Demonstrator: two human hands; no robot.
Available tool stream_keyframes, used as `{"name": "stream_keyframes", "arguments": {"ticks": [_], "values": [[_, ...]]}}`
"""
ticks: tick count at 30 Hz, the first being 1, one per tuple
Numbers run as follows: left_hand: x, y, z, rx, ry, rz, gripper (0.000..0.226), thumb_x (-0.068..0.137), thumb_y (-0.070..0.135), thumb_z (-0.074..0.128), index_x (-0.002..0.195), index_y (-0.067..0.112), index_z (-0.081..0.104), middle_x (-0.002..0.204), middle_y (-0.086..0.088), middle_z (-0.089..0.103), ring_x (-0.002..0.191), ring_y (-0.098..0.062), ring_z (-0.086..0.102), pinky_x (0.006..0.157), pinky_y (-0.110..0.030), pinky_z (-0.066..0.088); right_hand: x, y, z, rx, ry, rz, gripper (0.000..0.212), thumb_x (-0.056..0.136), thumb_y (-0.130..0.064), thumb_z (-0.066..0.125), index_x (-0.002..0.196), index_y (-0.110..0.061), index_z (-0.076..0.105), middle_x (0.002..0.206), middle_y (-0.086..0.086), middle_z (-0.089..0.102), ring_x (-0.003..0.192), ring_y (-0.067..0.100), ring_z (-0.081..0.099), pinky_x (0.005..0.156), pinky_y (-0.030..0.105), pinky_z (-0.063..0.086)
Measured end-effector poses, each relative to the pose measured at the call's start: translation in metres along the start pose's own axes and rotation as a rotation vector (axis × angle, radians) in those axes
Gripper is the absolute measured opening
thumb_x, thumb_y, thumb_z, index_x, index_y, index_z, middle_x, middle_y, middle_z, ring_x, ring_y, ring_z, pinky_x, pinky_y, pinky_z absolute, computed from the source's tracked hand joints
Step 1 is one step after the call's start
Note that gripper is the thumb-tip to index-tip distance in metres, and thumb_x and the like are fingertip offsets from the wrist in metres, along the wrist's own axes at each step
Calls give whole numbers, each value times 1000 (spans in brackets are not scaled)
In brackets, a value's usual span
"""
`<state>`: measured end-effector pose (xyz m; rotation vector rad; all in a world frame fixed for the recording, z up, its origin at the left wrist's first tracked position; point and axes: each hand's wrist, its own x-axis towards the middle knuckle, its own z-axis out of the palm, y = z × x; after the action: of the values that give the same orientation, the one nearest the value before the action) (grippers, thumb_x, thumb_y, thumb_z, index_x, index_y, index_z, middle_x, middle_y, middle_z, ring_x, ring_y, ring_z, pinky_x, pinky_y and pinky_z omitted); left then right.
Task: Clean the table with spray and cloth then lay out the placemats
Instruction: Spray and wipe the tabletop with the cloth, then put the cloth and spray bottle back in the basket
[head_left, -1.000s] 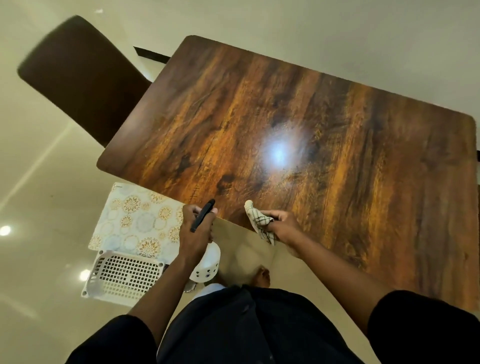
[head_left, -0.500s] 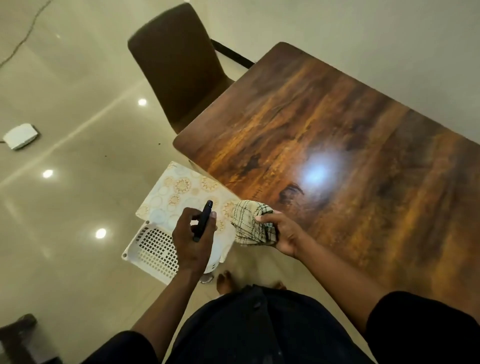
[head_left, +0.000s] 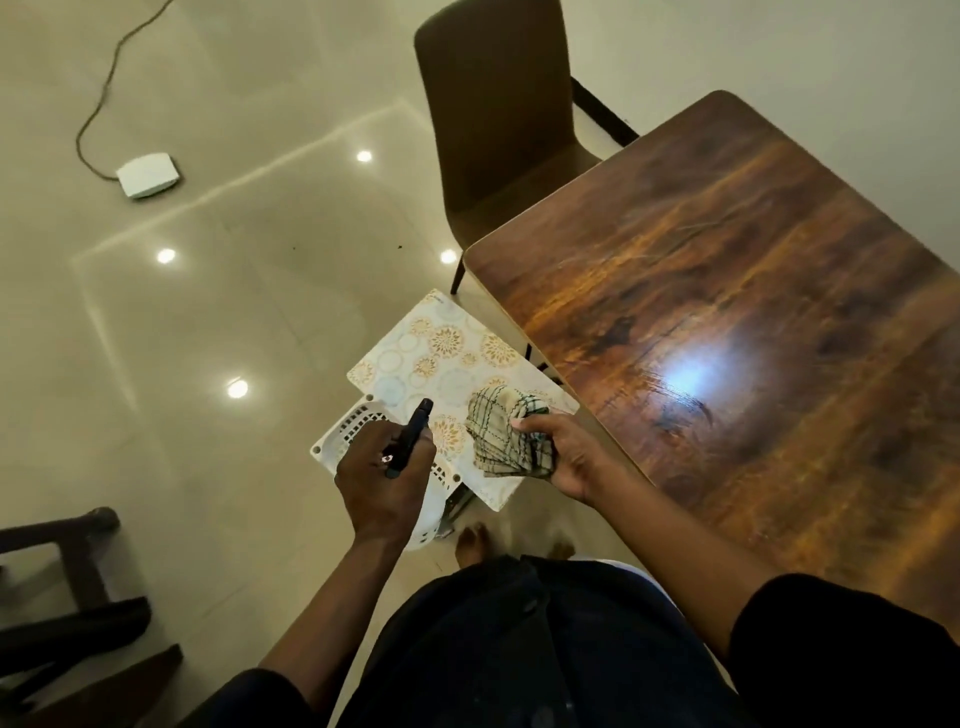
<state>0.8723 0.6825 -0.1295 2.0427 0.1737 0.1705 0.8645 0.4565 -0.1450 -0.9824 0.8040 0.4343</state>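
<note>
My left hand grips a spray bottle whose black nozzle sticks up past my knuckles; the bottle's body is hidden under the hand. My right hand holds a bunched checked cloth. Both hands hover left of the wooden table, above a floral-patterned placemat that lies on a white perforated stool beside the table's near left corner. The tabletop is bare and glossy, with a lamp reflection on it.
A brown chair stands at the table's far left end. A white box with a cable lies on the tiled floor at the upper left. Dark wooden furniture sits at the lower left. My bare foot is beside the stool.
My right hand has lifted the cloth off the table edge and carried it left over the placemat. My view has swung left; the left hand still holds the spray bottle.
</note>
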Motion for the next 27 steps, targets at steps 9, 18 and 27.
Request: {"name": "stream_keyframes", "arguments": {"ticks": [9, 18, 27], "values": [[-12, -29, -18, 21, 129, -97, 18, 92, 25, 90, 106, 15, 88, 94, 8, 83, 84, -13, 79, 74, -34, 63, 30, -2, 26, -98, -71, 64, 43, 83, 1, 69, 126, 5, 63, 115, 28, 72, 101, 41, 72, 81, 54, 60], [-11, -66, 14, 194, 133, -332, 22, 95, 31, 74, 108, 17, 84, 90, 2, 80, 83, -21, 73, 73, -27, 48, 86, 14, 31, -350, -71, 73, 41, 76, 3, 82, 114, -1, 68, 106, 19, 76, 100, 38, 73, 91, 57, 58], [-2, -128, 47, 242, 12, -439, 20, 99, 12, 77, 118, 10, 82, 98, 1, 78, 88, -19, 71, 70, -16, 48, 141, 27, 28, -553, -102, 51, 35, 76, 0, 81, 108, -11, 72, 102, 13, 77, 97, 32, 74, 81, 46, 63]]}}
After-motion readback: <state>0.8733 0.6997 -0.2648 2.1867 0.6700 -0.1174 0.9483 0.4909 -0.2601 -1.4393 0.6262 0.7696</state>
